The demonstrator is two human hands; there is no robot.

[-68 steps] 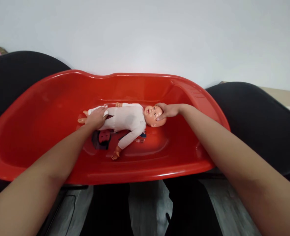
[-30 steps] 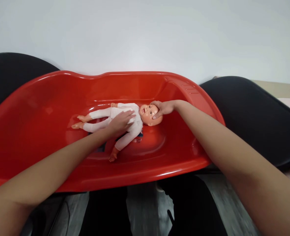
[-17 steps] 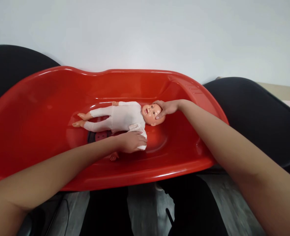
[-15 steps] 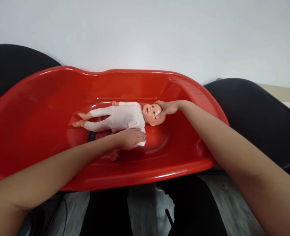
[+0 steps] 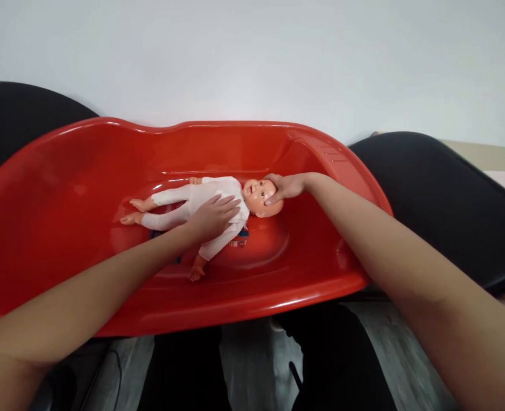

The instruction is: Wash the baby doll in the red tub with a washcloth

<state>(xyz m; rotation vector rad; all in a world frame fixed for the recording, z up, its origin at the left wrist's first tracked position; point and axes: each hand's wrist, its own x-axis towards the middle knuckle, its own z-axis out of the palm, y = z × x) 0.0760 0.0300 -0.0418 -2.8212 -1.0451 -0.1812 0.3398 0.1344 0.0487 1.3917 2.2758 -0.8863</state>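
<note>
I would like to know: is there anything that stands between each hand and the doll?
Nothing visible stands between the right hand and the head of the doll. The left hand is over white fabric; I cannot tell whether that is only the doll's clothing or also a separate cloth.

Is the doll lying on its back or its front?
On its back: the doll shows its eyes and mouth, with the right hand on its head.

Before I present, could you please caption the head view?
Doll in a red tub, left hand over its chest, right hand cupping its head.
</note>
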